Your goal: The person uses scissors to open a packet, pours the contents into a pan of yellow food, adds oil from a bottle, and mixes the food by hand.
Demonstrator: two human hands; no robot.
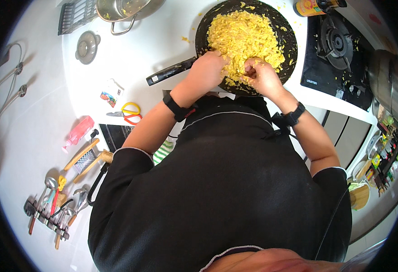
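Note:
A black frying pan [292,40] stands on the white countertop, heaped with yellow, shredded-looking food [241,34]. My left hand [211,71] is at the near left part of the heap, close to where the pan's handle joins; its fingertips are partly hidden in the food. My right hand [262,76] bends over the near side of the heap, thumb and fingers curled together, with yellow bits stuck to them. Whether either hand holds some of the food cannot be told. The black handle [171,70] points to the left.
Right of the pan are a gas hob [337,61] and a brown bottle [316,7]. To the left are a steel pot [120,10], a metal lid-like piece [87,47], a small white packet [111,93], yellow-and-red-handled scissors [127,113] and a pink bottle [80,132].

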